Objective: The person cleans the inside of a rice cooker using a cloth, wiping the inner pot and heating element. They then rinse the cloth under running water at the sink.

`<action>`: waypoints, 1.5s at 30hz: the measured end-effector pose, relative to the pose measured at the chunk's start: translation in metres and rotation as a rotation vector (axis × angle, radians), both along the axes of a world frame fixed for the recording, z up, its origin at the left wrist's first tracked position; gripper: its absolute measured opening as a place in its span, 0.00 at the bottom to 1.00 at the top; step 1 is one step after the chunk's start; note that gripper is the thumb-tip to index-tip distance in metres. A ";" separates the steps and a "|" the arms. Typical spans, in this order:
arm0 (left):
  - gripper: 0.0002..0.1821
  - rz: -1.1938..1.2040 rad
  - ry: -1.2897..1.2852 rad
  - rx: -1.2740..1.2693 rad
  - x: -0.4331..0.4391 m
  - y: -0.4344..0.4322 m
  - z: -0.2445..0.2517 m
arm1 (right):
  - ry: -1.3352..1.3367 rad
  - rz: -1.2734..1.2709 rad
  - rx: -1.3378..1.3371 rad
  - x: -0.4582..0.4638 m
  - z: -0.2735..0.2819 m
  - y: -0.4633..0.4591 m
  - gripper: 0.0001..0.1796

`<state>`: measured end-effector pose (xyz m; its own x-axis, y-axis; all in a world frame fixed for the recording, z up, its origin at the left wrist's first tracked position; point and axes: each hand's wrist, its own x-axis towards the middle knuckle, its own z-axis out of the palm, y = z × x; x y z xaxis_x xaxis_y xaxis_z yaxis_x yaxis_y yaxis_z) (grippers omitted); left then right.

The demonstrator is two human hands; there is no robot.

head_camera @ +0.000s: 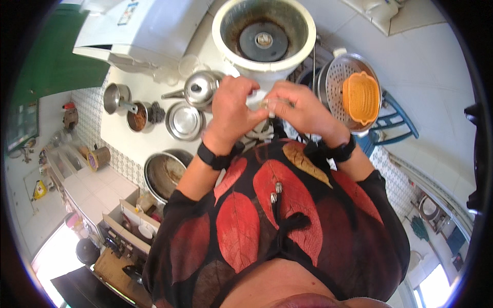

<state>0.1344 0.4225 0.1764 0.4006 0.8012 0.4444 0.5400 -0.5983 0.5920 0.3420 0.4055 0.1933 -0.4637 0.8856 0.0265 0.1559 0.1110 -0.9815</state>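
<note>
Both hands are raised close together in front of my chest, above the counter's edge. My left hand [235, 109] has its fingers curled, with a gap between thumb and forefinger; its thumb reaches towards the other hand, and whether it grips anything cannot be told. My right hand [294, 106] pinches a small pale item [264, 104] between thumb and fingers; what it is cannot be made out. Just beyond the hands stands a large pale tub [265, 66] with a dark disc [264, 41] at its bottom. A lidded steel pan [200, 88] sits beside my left hand.
Left on the white counter [115, 133] are a steel saucepan [111, 101], a small pot [137, 119], a steel scouring pad [156, 112], a round metal lid or plate [185, 120] and a large pot [163, 175]. At right, an orange basket [361, 98] lies in a perforated steamer [337, 86], near a blue chair [398, 115].
</note>
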 end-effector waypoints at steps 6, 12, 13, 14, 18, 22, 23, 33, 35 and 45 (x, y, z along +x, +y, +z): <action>0.16 -0.025 -0.018 -0.252 0.006 0.000 0.009 | -0.074 -0.003 0.166 0.001 -0.001 0.003 0.09; 0.18 0.004 -0.058 -0.314 0.008 -0.003 0.009 | -0.117 -0.012 0.305 0.003 0.001 0.005 0.07; 0.18 0.007 -0.096 -0.356 0.009 -0.003 0.008 | -0.116 -0.011 0.317 0.003 0.001 0.006 0.07; 0.18 0.004 -0.132 -0.400 0.010 -0.004 0.007 | -0.116 -0.011 0.329 0.004 0.001 0.006 0.07; 0.19 0.024 -0.095 -0.259 0.011 -0.003 0.007 | -0.121 -0.036 0.312 0.003 0.003 0.006 0.07; 0.20 0.038 -0.090 -0.193 0.011 -0.004 0.007 | -0.153 -0.080 0.416 0.000 0.007 0.001 0.06; 0.20 0.046 -0.099 -0.207 0.010 -0.005 0.006 | -0.163 -0.082 0.424 0.000 0.007 0.000 0.05; 0.21 0.135 -0.062 -0.040 0.002 -0.005 0.005 | -0.152 -0.018 0.351 0.015 0.016 -0.018 0.04; 0.25 0.114 -0.037 0.079 -0.003 0.001 0.009 | -0.106 -0.084 0.253 0.019 0.018 -0.022 0.05; 0.28 0.061 -0.035 0.275 -0.004 0.007 -0.003 | 0.119 -0.493 -0.350 0.039 0.012 -0.007 0.10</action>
<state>0.1303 0.4297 0.1729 0.3361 0.6707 0.6613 0.5615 -0.7064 0.4311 0.3807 0.3986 0.2058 -0.0095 0.9605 -0.2782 -0.0065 -0.2783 -0.9605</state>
